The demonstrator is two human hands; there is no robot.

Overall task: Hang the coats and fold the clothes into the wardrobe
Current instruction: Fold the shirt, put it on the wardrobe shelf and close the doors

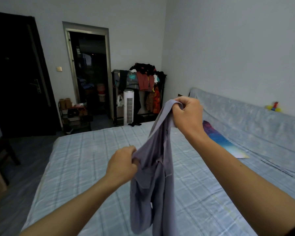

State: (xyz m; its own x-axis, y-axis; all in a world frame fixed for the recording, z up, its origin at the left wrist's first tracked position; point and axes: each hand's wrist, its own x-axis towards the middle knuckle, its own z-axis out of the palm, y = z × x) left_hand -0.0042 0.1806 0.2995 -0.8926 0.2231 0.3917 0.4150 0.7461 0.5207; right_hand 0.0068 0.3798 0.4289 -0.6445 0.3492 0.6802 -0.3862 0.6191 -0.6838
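Grey-lilac garment [153, 181] hangs in the air over the bed [85, 160], held up by both hands, lower part drooping w/ a sleeve or fold dangling toward bottom of view. Right hand [187, 113] is up high, fingers curled tight round one bunched edge of the fabric. Left hand [122, 163] sits lower & nearer, fist closed on another edge, so the cloth stretches diagonally btwn the two. Bed has a pale blue checked sheet; a colourful blue-purple item [220, 138] lies on it at right, near the headboard-side covering [255, 120] in light blue. Small yellow-red toy [274, 107] on top of that. Beyond the foot of the bed: clothes rack [143, 82] loaded w/ garments, white tower fan [128, 107] just in front of it, open doorway [90, 70], shoe shelf [75, 114], dark door [19, 74] at left.
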